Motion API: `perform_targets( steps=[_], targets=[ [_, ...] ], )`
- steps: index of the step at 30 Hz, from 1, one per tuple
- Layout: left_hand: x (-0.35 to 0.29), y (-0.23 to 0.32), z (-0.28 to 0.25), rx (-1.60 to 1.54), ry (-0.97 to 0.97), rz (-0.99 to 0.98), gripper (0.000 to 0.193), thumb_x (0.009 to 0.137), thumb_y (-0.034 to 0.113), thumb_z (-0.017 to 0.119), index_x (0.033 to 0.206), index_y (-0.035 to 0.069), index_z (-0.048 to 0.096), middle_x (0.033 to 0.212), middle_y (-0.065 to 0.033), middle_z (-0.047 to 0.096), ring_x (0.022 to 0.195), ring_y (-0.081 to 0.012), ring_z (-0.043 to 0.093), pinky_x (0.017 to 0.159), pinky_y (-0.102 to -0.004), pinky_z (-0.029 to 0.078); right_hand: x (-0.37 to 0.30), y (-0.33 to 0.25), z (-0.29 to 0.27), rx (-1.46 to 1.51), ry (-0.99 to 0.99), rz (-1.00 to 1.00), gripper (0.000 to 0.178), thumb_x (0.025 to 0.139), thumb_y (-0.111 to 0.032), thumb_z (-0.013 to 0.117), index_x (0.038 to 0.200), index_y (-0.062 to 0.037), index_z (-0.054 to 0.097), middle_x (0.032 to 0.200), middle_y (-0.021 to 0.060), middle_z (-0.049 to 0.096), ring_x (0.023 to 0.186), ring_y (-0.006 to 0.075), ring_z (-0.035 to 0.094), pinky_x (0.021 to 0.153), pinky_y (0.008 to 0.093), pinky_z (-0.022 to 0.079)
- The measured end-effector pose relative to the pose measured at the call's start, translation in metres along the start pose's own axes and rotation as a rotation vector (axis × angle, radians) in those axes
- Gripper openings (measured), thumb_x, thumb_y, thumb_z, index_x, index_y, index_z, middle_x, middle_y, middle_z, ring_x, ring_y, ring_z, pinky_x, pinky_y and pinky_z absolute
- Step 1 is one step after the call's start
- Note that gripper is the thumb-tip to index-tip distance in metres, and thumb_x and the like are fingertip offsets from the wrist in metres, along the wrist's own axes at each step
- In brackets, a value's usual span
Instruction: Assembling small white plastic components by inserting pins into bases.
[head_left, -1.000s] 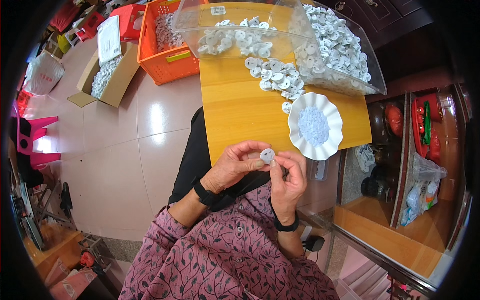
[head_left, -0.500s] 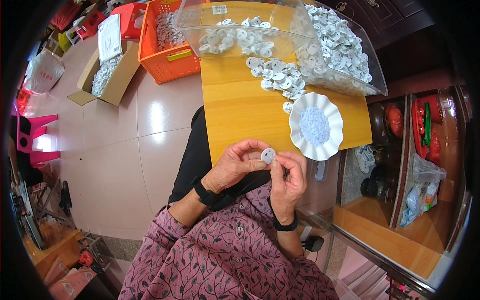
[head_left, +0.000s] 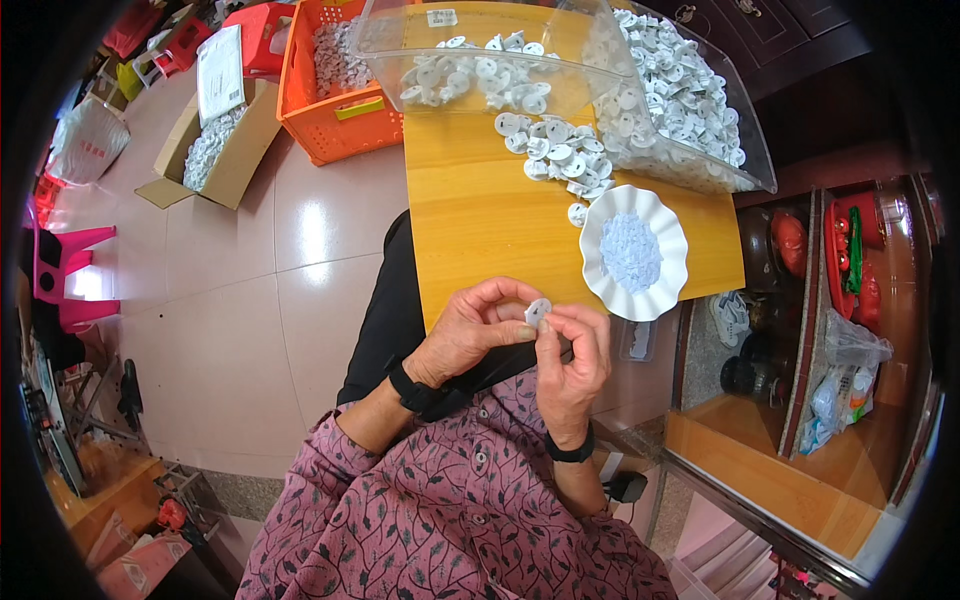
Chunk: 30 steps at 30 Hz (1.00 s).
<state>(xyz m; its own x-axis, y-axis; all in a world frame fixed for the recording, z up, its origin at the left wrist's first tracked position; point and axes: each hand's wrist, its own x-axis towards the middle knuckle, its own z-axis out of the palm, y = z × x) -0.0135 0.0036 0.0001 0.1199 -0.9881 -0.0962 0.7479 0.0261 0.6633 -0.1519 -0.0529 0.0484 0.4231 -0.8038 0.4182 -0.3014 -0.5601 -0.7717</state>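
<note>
A small round white plastic part [head_left: 537, 311] with dark slots is held up just in front of the table's near edge. My left hand [head_left: 478, 328] pinches it between thumb and forefinger. From the other side, the fingertips of my right hand [head_left: 574, 358] press on its rim. Beyond my hands, a white scalloped dish [head_left: 672, 272] holds a heap of tiny pale-blue pieces [head_left: 630, 253]. Behind that dish a loose pile of similar round white parts [head_left: 560, 155] lies on the wooden table [head_left: 470, 220].
Two clear plastic bins, one at the back [head_left: 480, 30] and one at the right [head_left: 750, 165], hold many white parts. An orange crate [head_left: 340, 140] and a cardboard box [head_left: 235, 170] stand left of the table. Open shelves [head_left: 760, 430] are on the right.
The round white part has turned in my fingers and now shows more edge-on. My right fingers have shifted slightly around its rim.
</note>
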Motion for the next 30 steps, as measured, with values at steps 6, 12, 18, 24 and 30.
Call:
perform_targets(
  steps=[6,12,18,24,30],
  targets=[
    [-0.0006,0.0021,-0.0033,0.067,0.011,-0.001,0.033,0.088,-0.004,0.069,0.120,0.000,0.060,0.113,-0.0079,0.067,0.104,-0.0154,0.066,0.094,-0.0304,0.054,0.0045,0.0009,-0.0024,0.009,-0.080,0.000,0.014,0.084,0.004,0.068,0.096,-0.0001,0.063,0.100,0.0134,0.064,0.091,0.0281,0.065,0.079,0.0367,0.053],
    [0.0003,0.0021,0.0011,-0.007,0.031,-0.007,0.033,0.089,-0.002,0.068,0.121,-0.003,0.059,0.114,-0.0099,0.067,0.103,-0.0172,0.067,0.093,-0.0324,0.055,0.0015,0.0080,-0.0023,0.127,-0.038,0.080,0.014,0.084,0.003,0.067,0.097,0.0006,0.063,0.101,0.0150,0.066,0.094,0.0275,0.066,0.081,0.0358,0.053],
    [-0.0012,0.0024,0.0011,-0.028,0.037,-0.009,0.033,0.090,-0.001,0.068,0.121,-0.003,0.059,0.113,-0.0100,0.067,0.102,-0.0174,0.067,0.092,-0.0335,0.056,0.0035,0.0056,-0.0052,0.075,-0.077,0.060,0.013,0.085,0.004,0.067,0.097,0.0005,0.063,0.101,0.0153,0.066,0.092,0.0273,0.066,0.080,0.0356,0.053],
    [-0.0007,0.0018,0.0013,-0.022,0.048,-0.005,0.032,0.089,-0.002,0.068,0.120,-0.003,0.059,0.112,-0.0099,0.067,0.102,-0.0164,0.067,0.092,-0.0316,0.055,0.0053,0.0044,-0.0045,0.027,-0.096,0.028,0.012,0.086,0.004,0.066,0.096,0.0002,0.062,0.101,0.0148,0.064,0.090,0.0276,0.065,0.077,0.0361,0.053],
    [0.0005,-0.0006,-0.0018,0.074,0.052,0.000,0.033,0.088,-0.004,0.069,0.120,-0.002,0.060,0.110,-0.0078,0.068,0.102,-0.0144,0.067,0.093,-0.0284,0.054,0.0068,0.0049,-0.0033,-0.073,-0.115,-0.035,0.013,0.085,0.004,0.066,0.095,-0.0007,0.060,0.099,0.0141,0.063,0.090,0.0299,0.062,0.076,0.0382,0.051]
  ],
)
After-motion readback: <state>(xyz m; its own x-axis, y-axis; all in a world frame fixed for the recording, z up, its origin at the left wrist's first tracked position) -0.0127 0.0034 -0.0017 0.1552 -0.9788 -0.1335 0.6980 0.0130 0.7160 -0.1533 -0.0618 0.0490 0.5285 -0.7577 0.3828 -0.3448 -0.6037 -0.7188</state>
